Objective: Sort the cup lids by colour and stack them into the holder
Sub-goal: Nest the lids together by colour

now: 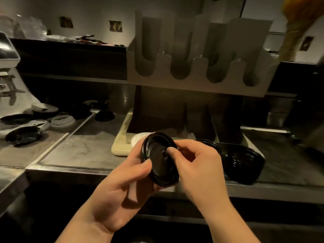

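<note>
Both hands, left hand [126,183] and right hand [198,165], pinch one black lid [158,160] on edge, directly below the holder [198,81] near the worktop's front edge.

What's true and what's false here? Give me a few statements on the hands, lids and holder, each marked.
1. The left hand and right hand grip the same lid. True.
2. That lid is white. False: it is black.
3. The holder has its top slots full. False: the slots in view look empty.
4. Loose lids, black and white, lie on the counter at far left. True.
5. A black stack lies just behind the right hand. True.
</note>
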### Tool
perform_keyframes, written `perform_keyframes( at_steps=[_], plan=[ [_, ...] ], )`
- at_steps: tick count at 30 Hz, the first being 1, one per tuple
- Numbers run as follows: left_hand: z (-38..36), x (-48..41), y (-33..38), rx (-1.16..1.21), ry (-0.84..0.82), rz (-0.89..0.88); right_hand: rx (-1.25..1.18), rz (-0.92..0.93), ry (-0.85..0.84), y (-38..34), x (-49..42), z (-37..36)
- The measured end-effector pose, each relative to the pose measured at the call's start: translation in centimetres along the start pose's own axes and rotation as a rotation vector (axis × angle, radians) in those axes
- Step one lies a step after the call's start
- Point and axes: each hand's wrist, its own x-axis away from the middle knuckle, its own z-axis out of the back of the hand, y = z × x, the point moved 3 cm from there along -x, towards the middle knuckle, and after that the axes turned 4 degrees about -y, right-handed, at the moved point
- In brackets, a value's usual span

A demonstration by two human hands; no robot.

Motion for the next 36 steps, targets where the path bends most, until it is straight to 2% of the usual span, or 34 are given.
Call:
perform_keyframes(
  at_steps=[1,6,8,12,14,21,27,31,36],
  plan=[
    [-0.4,-0.4,-0.8,0.013,-0.039,0.015,-0.017,-0.022,0.029,0.6,0.3,0.9],
    [-1.8,-2.5,-4.4,0.192,0.031,0.097,-0.054,-0.155,0.115,3.0,0.9,5.7],
    [-2.9,-3.2,-5.2,0.241,0.043,0.128,-0.098,-0.245,0.214,4.8,0.5,9.0],
    [-4.0,-4.3,-6.6,0.251,0.125,0.125,-0.157,-0.467,0.529,9.8,-1.0,17.2],
    [-4.7,-4.8,-7.1,0.250,0.161,0.126,-0.105,-0.504,0.569,12.1,-1.6,19.7],
    [-6.3,-6.5,-8.4,0.198,0.266,0.131,0.124,-0.495,0.324,15.0,-4.0,19.7],
    [-6.1,-7.4,-8.9,0.146,0.298,0.141,0.430,-0.479,0.165,15.5,-5.2,18.4],
    [-5.2,-7.5,-7.7,0.120,0.348,0.047,0.551,-0.501,0.121,15.8,-5.4,17.8],
    [-4.0,-8.4,-7.0,-0.074,0.414,-0.005,0.666,-0.504,0.112,15.4,-5.6,17.4]
  ],
)
